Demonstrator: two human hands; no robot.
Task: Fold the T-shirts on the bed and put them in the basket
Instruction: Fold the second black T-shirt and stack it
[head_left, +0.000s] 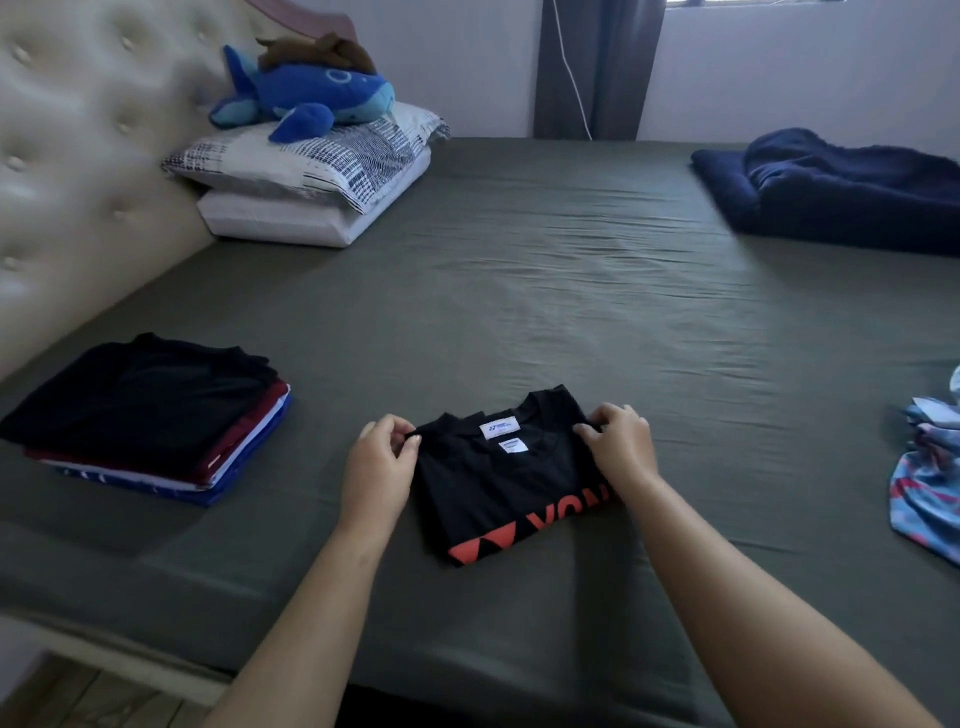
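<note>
— Where's the shirt being worked on?

— A folded black T-shirt (506, 483) with orange lettering lies on the olive-green bed (519, 291), near its front edge, collar and white labels facing away from the person.

— And the hands?

— One at each top corner. The left hand (382, 462) sits at the shirt's left shoulder, its grip pinched together on the fabric edge between thumb and fingertips. The right hand (621, 441) is at the right shoulder, grip likewise closed on the cloth, with the forearm crossing over part of the orange print.

— So the shirt lies between them?

— Yes, flat on the sheet, spanning from one grip to the other, the body of it stretching back toward the person.

— Anything else folded?

— A stack of folded shirts (150, 415) lies well to the left, black on top, dark red, white and blue beneath. At the right edge a crumpled blue-and-pink garment (924, 483) lies unfolded.

— Farther back?

— Two pillows (311, 176) by the headboard with a blue plush whale (306, 96) on top, and a navy blanket (841, 182) at the far right.
</note>
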